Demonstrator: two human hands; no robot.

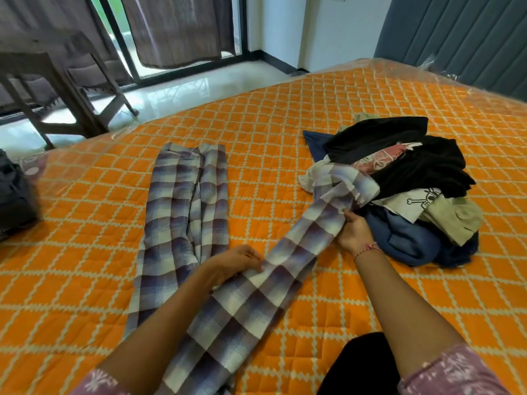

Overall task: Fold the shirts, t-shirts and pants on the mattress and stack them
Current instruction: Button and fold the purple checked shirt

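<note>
Plaid pants [251,292] run lengthwise between my hands, right hand [355,232] pinching the far end beside the clothes pile [405,178], left hand [236,262] gripping mid-length, nearer the flattened leg [185,212] lying left on the mattress [285,109].

Wooden chair [85,81] on glossy white floor [182,92], upper left. Behind it, dark-framed glass door [125,52] with brown curtains [176,27]. Grey padded headboard [462,38] top right, white wall [336,29] beside it. Dark bag [14,195] at left edge.
</note>
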